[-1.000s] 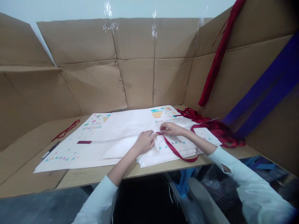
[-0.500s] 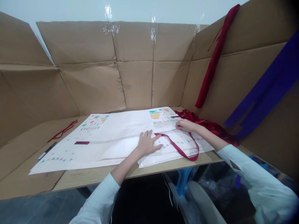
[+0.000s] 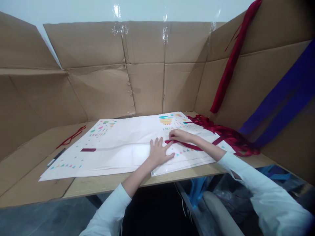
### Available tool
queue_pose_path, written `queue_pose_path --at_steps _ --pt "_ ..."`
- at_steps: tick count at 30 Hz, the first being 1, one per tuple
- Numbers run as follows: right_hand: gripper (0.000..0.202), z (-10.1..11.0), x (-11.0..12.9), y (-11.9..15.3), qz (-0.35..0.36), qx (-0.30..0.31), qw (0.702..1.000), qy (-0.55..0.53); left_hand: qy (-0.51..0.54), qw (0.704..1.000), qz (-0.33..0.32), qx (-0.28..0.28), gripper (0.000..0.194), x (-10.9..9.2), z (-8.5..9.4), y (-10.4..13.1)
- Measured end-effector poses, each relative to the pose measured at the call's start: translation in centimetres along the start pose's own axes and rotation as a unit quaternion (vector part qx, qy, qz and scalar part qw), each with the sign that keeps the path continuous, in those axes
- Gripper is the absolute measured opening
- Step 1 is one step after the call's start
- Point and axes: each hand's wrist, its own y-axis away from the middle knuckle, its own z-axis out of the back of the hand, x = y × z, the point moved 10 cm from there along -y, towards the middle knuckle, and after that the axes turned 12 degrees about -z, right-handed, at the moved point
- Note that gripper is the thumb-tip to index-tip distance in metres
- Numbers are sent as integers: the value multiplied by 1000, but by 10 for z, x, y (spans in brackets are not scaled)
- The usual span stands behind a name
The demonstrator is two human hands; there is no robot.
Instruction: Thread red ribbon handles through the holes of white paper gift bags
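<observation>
My left hand lies on the printed white sheets, its fingers spread. Just right of its fingertips, my right hand rests with fingers curled down on the sheets, beside the left end of a dark red ribbon. Whatever its fingertips grip is hidden. The ribbon runs right, passing under my right forearm. Colourful party shapes and birthday lettering decorate the sheets. Further left, a short dark red strip lies on the white surface.
A heap of red ribbons lies at the right. Red ribbon and blue strips hang on the cardboard wall around the table. At left are a thin red cord and a dark marker.
My right hand has moved left across the sheets, closer to my left hand and the ribbon's end. The sheet's right part now lies flatter, and the ribbon's loop is partly covered. My left hand stays spread.
</observation>
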Motion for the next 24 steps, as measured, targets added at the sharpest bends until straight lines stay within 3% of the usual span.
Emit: queue_pose_path --at_steps 3,7,10,13,17,19,21,24 --pt "17 22 -60 29 -66 -13 998 -5 4 1000 3 6 62 -1 0 2" --pt "38 46 -149 66 -180 -30 979 -90 1 1000 5 -2 62 -2 1 3" --pt "46 53 -168 74 -197 -42 971 -129 -5 1000 6 -12 61 -4 3 4" --pt "42 41 -129 58 -156 -22 978 -137 -9 1000 -8 -18 62 -11 3 3" --pt "32 10 -28 19 -48 24 987 -150 -14 999 -29 -23 65 -21 2 3" --pt "24 0 6 4 -28 33 990 -133 -14 999 -27 -25 66 -21 1 4" --pt "21 -6 17 -4 -33 49 992 -113 -11 999 -22 -30 65 -19 0 6" --pt "23 -6 2 0 -58 57 991 -110 -6 999 -19 -37 64 -18 -1 8"
